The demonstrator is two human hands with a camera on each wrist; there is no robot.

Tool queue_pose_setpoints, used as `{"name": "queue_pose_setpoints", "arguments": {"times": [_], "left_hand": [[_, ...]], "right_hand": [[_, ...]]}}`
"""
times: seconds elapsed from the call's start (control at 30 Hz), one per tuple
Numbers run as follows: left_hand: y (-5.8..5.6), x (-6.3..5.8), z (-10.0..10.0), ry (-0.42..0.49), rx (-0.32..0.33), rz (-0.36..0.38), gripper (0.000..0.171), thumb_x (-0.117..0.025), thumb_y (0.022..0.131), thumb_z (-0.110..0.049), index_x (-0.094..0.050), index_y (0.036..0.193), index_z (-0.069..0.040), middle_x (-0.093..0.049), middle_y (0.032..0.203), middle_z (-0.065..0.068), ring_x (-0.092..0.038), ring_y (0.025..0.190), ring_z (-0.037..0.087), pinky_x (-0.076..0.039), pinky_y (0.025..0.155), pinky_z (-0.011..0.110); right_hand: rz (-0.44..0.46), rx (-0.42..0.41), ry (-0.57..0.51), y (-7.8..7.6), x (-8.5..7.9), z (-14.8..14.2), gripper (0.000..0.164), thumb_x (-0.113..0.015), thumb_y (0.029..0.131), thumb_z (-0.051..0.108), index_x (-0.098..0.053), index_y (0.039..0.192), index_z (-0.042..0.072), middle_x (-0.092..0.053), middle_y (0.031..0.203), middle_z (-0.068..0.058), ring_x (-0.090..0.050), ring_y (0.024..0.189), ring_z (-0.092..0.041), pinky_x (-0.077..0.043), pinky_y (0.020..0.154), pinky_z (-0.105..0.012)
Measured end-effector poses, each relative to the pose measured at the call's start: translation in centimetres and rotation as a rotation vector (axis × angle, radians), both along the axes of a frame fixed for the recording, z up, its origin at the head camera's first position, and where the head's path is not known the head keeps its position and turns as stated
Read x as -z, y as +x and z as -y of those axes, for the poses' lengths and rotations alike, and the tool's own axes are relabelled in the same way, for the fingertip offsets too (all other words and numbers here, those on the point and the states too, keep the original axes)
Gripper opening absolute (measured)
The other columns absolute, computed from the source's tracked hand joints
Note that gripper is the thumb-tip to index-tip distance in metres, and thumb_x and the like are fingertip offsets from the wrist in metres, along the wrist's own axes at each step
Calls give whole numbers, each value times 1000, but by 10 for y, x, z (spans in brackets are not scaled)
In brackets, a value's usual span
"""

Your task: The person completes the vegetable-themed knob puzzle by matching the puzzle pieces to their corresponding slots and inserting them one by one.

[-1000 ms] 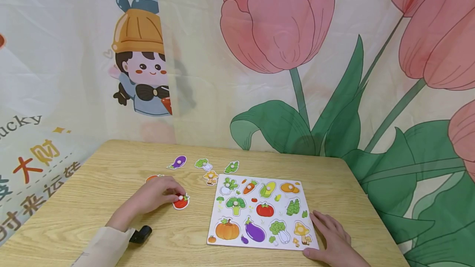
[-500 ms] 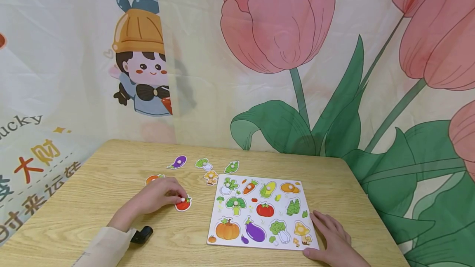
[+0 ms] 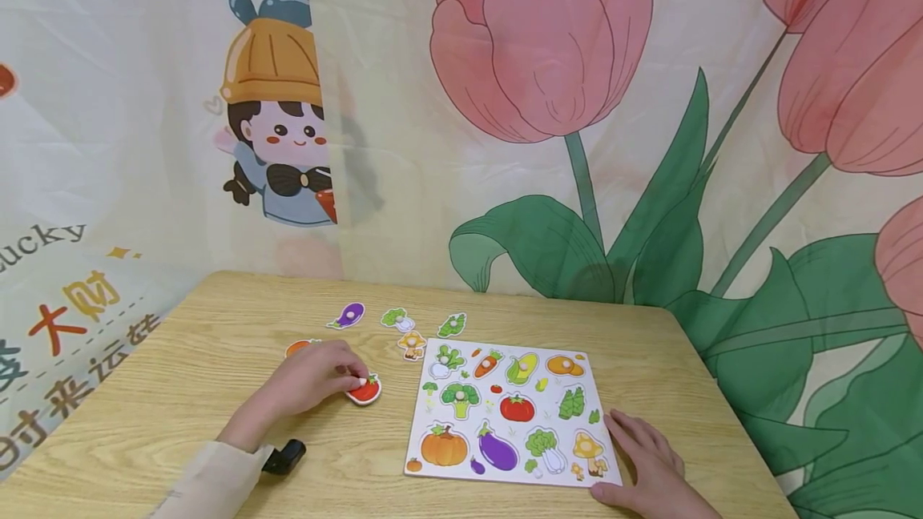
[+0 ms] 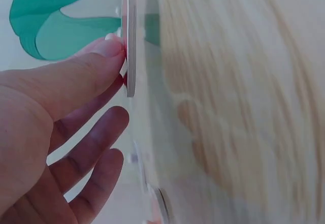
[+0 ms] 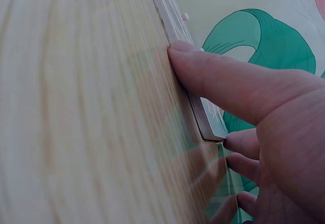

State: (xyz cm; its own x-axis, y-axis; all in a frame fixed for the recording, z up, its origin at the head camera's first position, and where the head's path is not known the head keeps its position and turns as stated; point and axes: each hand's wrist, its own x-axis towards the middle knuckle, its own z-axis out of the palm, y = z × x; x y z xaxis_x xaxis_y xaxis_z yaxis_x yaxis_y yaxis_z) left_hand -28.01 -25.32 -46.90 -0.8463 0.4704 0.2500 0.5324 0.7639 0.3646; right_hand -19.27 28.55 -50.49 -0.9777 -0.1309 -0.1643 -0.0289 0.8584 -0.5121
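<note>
Drawing the tomato (image 3: 366,392) rightward, the left hand (image 3: 310,381) works left of centre in the lower half of the head view. Compared with a second earlier, the tomato sits slightly farther right and nearer the board (image 3: 546,412), though well apart from it; the board shows no clear shift. In the left wrist view the tomato appears edge-on at upper left, seemingly just clear of the table (image 3: 360,463). Thumb and nearest finger pinch it, probably by its knob, which is mostly hidden; the other fingers hang loose below. At lower right, the right hand (image 3: 649,463) rests against the board's lower right corner, thumb and fingers spread wide along its edges, apparently steadying it.

At the board's middle, the printed tomato (image 3: 517,408) carries no knob, whereas the broccoli (image 3: 461,400) to its left and the corn (image 3: 526,359) above it do. The change therefore suggests an early stage of transfer: the tomato is in hand but not yet over the board. Loose on the table, above and left of the board, lie the eggplant (image 3: 352,313), cabbage (image 3: 392,315), mushroom (image 3: 413,339) and asparagus (image 3: 458,321); an orange piece (image 3: 297,349) is partly hidden behind the left hand.
</note>
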Motion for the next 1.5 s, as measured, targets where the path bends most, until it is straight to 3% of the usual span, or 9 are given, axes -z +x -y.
{"name": "queue_pose_setpoints", "arguments": {"times": [0.47, 1.0, 1.5], "left_hand": [[10, -13, -47, 24, -33, -36, 12, -84, 92, -22, -79, 94, -32, -66, 91, -19, -62, 86, 7, -51, 75, 29], [10, -15, -96, 22, -32, -43, 11, -85, 91, -21, -77, 90, -29, -67, 87, -17, -65, 86, 12, -50, 74, 31], [8, -19, -161, 29, -34, -48, 9, -86, 90, -22, -78, 89, -26, -67, 86, -15, -59, 80, 8, -47, 69, 31]], "right_hand": [[6, 3, -4, 0, 1, -5, 108, -85, 82, 61, -38, 165, 10, -28, 171, -14, -17, 152, -52, -20, 108, -82], [-20, -4, -7, 0, 1, -6, 109, -85, 80, 63, -39, 164, 11, -30, 170, -14, -18, 152, -52, -20, 108, -81], [-1, 5, -20, -1, 1, -1, 109, -86, 80, 62, -39, 165, 11, -30, 170, -14, -18, 153, -52, -19, 108, -82]]}}
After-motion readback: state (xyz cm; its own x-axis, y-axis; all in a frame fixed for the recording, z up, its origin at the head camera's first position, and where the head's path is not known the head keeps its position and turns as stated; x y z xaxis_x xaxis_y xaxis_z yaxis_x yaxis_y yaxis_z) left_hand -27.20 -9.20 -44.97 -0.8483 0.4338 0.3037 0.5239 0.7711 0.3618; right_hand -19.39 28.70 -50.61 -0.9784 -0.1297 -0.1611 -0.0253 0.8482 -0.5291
